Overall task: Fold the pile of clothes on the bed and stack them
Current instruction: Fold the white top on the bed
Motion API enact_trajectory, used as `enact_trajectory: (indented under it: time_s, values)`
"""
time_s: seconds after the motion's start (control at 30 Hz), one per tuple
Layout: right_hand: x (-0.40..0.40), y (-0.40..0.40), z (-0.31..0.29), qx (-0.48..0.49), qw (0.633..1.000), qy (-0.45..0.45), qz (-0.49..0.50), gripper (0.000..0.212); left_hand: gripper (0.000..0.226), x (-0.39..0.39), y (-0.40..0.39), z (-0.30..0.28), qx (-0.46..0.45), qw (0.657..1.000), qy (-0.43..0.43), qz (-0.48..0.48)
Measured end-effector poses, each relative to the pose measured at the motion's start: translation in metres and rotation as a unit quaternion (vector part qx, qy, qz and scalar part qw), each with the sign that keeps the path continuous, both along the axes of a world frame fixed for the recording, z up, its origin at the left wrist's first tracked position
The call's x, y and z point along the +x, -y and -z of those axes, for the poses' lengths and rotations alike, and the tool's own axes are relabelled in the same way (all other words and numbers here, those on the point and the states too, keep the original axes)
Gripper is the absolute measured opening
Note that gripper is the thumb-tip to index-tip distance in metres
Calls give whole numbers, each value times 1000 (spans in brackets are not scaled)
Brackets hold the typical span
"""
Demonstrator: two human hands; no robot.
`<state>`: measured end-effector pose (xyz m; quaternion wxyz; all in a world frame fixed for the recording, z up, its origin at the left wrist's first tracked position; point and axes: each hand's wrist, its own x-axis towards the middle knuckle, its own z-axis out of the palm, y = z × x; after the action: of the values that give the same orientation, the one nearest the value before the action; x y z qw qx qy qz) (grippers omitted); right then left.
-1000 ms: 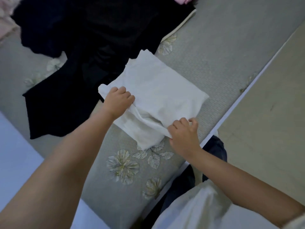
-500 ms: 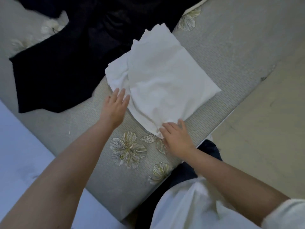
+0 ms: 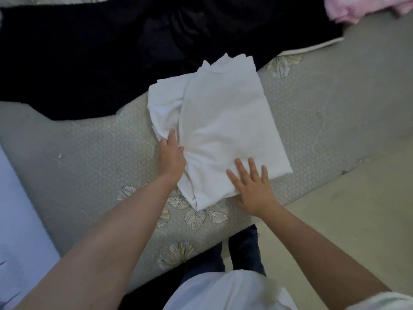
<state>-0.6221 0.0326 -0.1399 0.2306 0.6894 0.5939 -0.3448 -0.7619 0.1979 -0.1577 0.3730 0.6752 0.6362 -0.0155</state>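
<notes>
A grey-green woven bed cover (image 3: 312,113) printed with pale gold-edged leaf and flower motifs spreads across the scene, its near edge dropping to a plain beige floor (image 3: 357,220) on the right. A pale bluish surface (image 3: 20,231) fills the near left corner. No brand, label or writing can be read anywhere.

The folded white cotton garment (image 3: 225,130) lies on the cover near its near edge, its far corners overlapping a large black garment (image 3: 89,63) spread across the far side. A pink cloth (image 3: 348,7) shows at the far right.

The left hand (image 3: 171,156) rests at the white garment's left edge, fingers tucked into the loose folds. The right hand (image 3: 252,183) lies flat, fingers spread and straight, pressing its near right corner.
</notes>
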Motion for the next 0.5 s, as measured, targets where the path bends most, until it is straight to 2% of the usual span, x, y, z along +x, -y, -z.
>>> enact_trajectory:
  time_s: [0.13, 0.2, 0.27, 0.33, 0.4, 0.5]
  values:
    - [18, -5, -6, -10, 998, -32, -55, 77, 49, 4, -4, -1, 11, 999, -20, -25]
    - [37, -2, -11, 4, 997, -44, -69, 71, 51, 8, 2, -7, 71, 995, -61, -32]
    - [60, 4, -17, 28, 997, -35, -63, 61, 52, 12, 18, -15, 132, 989, -64, -10]
    - [82, 11, -18, 37, 997, -7, -62, 61, 49, 16, 44, -24, 198, 975, -17, 101]
    - [93, 13, -15, 28, 994, 11, -101, 67, 47, 14, 74, -24, 253, 938, 37, 236]
    - [98, 13, -9, 16, 981, 7, -193, 79, 36, 16, 120, -22, 248, 899, 20, 360]
